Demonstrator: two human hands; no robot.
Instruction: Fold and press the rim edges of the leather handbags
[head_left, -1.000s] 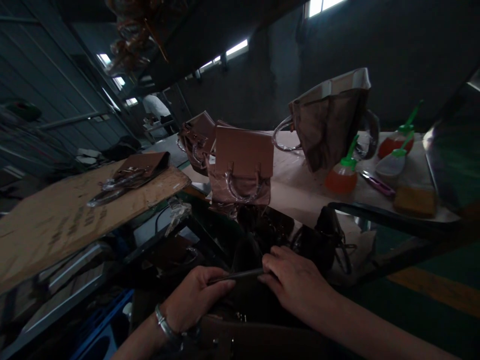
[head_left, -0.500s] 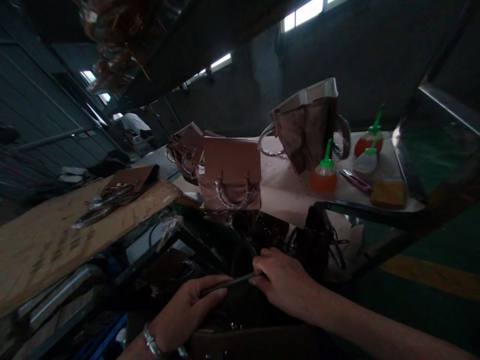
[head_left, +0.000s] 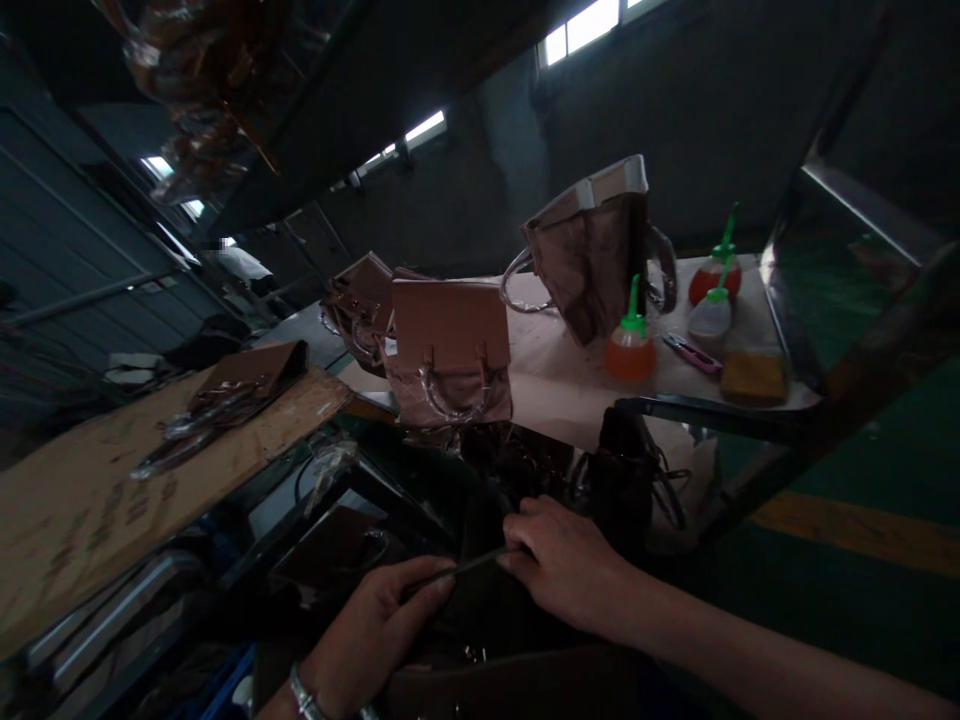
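At the bottom centre, my left hand (head_left: 386,610) and my right hand (head_left: 559,560) both pinch the thin edge of a dark bag (head_left: 487,610). The edge stretches between my fingertips. Below my hands lies a brown flap (head_left: 502,685) with small metal fittings. A bracelet (head_left: 304,692) is on my left wrist. Much of the dark bag is lost in shadow.
A pink-brown bag (head_left: 450,330) and an open bag (head_left: 592,250) stand on the bench (head_left: 547,390). To the right are an orange bottle (head_left: 631,350), a pink cutter (head_left: 694,354) and a yellow block (head_left: 754,379). A wooden board (head_left: 90,470) lies left, holding another bag (head_left: 240,385).
The bench and bags appear shifted slightly left in the view. Both hands keep their pinch, and my left fingers cover a bit more of the edge.
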